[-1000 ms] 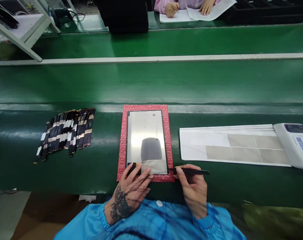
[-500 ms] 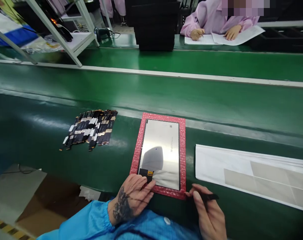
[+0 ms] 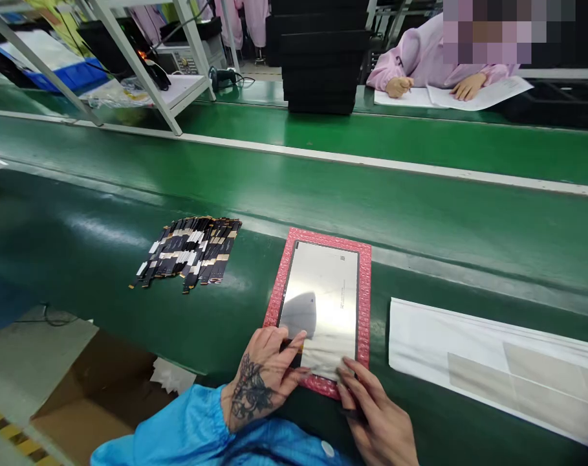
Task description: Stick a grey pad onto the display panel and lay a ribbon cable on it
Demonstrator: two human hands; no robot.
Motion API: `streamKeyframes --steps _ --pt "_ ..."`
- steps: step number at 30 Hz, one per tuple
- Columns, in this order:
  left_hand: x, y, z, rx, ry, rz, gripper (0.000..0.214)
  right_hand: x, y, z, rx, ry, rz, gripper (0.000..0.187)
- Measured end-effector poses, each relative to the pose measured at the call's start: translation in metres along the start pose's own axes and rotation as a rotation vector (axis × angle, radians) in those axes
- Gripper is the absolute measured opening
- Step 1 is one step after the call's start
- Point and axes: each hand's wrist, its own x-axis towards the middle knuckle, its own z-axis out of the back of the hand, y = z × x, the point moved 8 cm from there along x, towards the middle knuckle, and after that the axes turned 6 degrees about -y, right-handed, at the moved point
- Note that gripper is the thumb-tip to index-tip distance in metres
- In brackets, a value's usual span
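Observation:
A flat display panel (image 3: 330,291) with a silvery back and dark edges lies on a pink bubble-wrap mat (image 3: 364,304). My left hand (image 3: 262,375), tattooed near the wrist, rests on the panel's lower left corner, fingers stretched out and apart. Under those fingers a small black and orange piece at the panel's edge is mostly hidden. Over the lower right corner of the panel, my right hand (image 3: 376,408) touches with its fingertips. Its curled fingers hold a slim dark tool (image 3: 352,414), mostly covered, whose kind I cannot make out.
Left of the mat lies a spread of black flex cables (image 3: 191,252). White sheets (image 3: 468,343) lie at the right. Across the green bench (image 3: 298,175), a person in pink (image 3: 420,58) has papers by a stack of black trays (image 3: 320,65). A cardboard box (image 3: 99,382) stands below left.
My right hand has moved left from beside the mat onto the panel's lower right corner. My left hand stays at the lower left corner. The whole view has shifted slightly.

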Motion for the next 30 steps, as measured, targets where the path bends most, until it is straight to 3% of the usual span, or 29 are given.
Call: streamKeyframes --steps 7,12,15,20,22,27,30 --pt "-0.013 -0.037 -0.010 -0.004 -0.124 -0.148 0.045 0.002 0.004 0.001 -0.001 0.003 0.098 0.040" --pt "-0.006 -0.071 -0.027 0.023 -0.003 -0.361 0.042 0.016 0.005 0.016 0.067 -0.104 0.047 0.030" --pt "-0.003 -0.063 -0.028 0.014 0.008 -0.325 0.044 0.019 0.003 0.020 0.104 -0.117 -0.007 0.027" --pt "-0.005 -0.016 -0.018 0.001 -0.099 -0.082 0.042 0.012 -0.005 0.014 0.106 -0.059 -0.062 0.025" --pt "-0.003 -0.015 -0.015 0.022 -0.092 -0.090 0.044 0.012 -0.006 0.016 0.113 -0.083 -0.065 0.024" --pt "0.008 -0.058 -0.029 0.132 0.015 -0.231 0.053 0.014 -0.015 0.028 0.177 -0.190 -0.213 0.017" --pt "0.014 -0.081 -0.038 0.121 -0.038 -0.240 0.048 0.011 -0.021 0.040 0.222 -0.312 -0.327 0.013"
